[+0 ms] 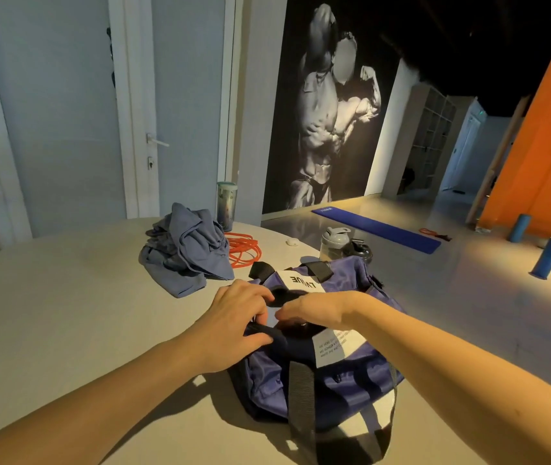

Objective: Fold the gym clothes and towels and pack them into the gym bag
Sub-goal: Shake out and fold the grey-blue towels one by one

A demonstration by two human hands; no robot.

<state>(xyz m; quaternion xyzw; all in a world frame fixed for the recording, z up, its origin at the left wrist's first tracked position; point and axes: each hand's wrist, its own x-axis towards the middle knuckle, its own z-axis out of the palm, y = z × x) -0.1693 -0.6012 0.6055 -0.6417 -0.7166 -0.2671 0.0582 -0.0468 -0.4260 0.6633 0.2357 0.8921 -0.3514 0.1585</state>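
Pale counter (66, 313) bore the gym bag (300, 374), left hand (233, 313) with fingers clamped on its black handle (277, 337), right hand (314, 310) at the opening, its fingers' state unclear, blue clothes (186, 250) heaped beyond

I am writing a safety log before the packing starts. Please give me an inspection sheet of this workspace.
Surface: round pale grey table, matte.
Job's things: dark blue fabric gym bag with black straps, near the front edge; crumpled blue-grey clothes pile behind it, unfolded, outside the bag.
Clutter: tall clear tumbler with green lid; clear shaker bottle with grey lid; small white case.
Hands: left hand grips the bag's black top strap; right hand lies on the bag top, fingers partly hidden.
Cables: coiled orange rope beside the clothes.
Surroundings: blue floor mat; two upright blue foam rollers; orange wall.
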